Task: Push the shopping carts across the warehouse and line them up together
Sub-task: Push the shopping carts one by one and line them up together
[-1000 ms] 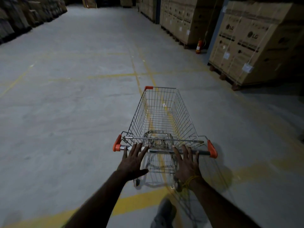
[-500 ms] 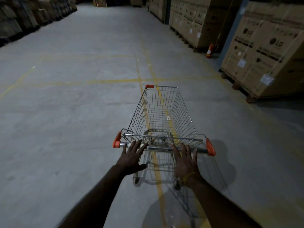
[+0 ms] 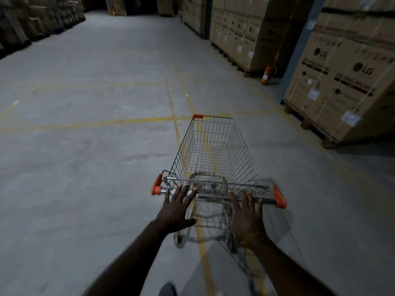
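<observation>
Pressing shopping cart (image 3: 213,159) handle, left hand (image 3: 177,210) and right hand (image 3: 248,216) flat, fingers (image 3: 244,198) straight, gripping nothing

We are pressing our left hand (image 3: 176,212) and right hand (image 3: 248,216), fingers (image 3: 181,192) straight and spread, against the handle (image 3: 215,197) of a wire cart (image 3: 213,154) that is sitting empty on the floor (image 3: 85,157). Boxes (image 3: 346,77) are standing on pallets at our right, an extinguisher (image 3: 266,75) beside them.
</observation>
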Motion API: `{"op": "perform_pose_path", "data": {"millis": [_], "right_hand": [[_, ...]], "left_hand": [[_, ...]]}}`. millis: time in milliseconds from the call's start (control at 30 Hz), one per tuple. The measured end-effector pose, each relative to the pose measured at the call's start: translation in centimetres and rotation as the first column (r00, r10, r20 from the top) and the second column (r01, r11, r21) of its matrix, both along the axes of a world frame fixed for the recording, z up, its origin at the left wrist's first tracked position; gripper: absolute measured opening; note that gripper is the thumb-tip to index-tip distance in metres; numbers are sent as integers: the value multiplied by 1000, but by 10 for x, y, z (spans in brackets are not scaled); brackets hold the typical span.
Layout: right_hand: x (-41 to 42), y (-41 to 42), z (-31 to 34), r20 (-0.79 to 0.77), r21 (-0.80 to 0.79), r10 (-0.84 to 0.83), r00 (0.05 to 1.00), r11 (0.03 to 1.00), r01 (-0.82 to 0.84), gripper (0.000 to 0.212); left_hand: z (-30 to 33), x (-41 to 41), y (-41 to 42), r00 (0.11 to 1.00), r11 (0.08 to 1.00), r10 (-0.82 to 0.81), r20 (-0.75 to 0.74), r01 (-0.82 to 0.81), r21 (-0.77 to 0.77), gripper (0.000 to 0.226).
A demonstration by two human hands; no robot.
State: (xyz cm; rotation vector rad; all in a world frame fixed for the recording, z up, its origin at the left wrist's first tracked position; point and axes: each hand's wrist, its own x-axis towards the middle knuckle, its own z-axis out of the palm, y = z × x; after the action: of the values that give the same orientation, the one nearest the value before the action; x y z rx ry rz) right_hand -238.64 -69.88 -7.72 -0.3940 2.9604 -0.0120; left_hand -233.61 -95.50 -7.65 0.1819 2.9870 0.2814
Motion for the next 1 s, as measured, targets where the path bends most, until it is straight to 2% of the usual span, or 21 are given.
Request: {"op": "perform_pose_path", "data": {"millis": [100,300,467,700,867,1000], "right_hand": [[-44,-26,9,-15,-6,-14,1000,1000,14,92],[-126,-69,18,18,-15,-69,997,997,69,95],[-197,-96,6,42,-31,-96,994,995,98,122],[-317,-128,-20,-48,-101,-184,982,979,178,127],[-412,-144,-23,-52,-162,-217,975,965,207,139],[-484,-152,-23,-79,-151,-247,966,961,233,140]], "left_hand": [[1,-58,-29,999,999,-42,27,42,18,106],[7,-165,-79,992,992,-124,31,124,-22,107],[2,-256,-111,980,980,-198,-5,198,-29,105],[1,-395,-138,963,960,-268,-37,263,-99,103],[9,-494,-131,980,971,-200,10,200,-128,106],[16,-576,-131,985,976,-166,47,171,-138,104]]}}
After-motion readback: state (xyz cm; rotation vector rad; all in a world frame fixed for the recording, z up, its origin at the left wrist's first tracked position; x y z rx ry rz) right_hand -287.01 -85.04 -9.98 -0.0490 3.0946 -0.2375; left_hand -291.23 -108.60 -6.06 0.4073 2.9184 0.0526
